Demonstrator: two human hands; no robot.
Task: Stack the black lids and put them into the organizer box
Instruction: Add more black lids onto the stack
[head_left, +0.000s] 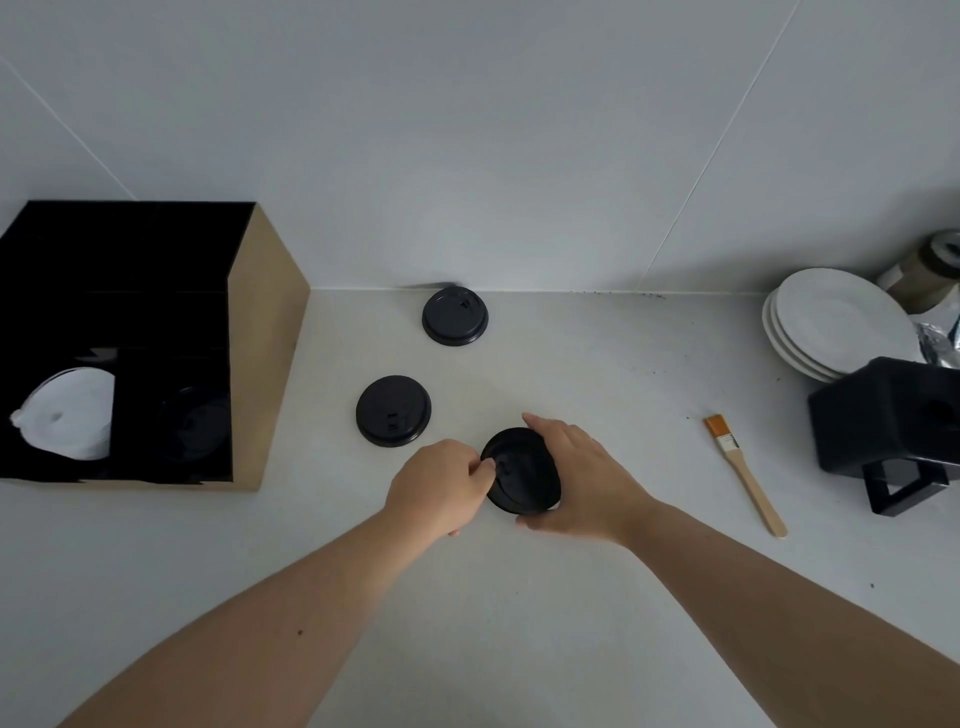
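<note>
Three black round lids are on the white counter. One lid (522, 473) lies near me, held between both hands: my right hand (579, 480) curls around its right rim and my left hand (441, 486) pinches its left edge. A second lid (393, 410) rests flat just to the upper left. The third lid (454, 315) sits by the back wall. The organizer box (265, 358), black inside with tan sides, stands at the left. It holds white lids (72, 413) in one compartment and dark lids (195, 423) in the compartment beside it.
A wooden brush with orange bristles (745, 475) lies right of my hands. A black block-shaped object (891, 423) stands at the right edge, with stacked white plates (836, 319) and a jar (930, 270) behind it.
</note>
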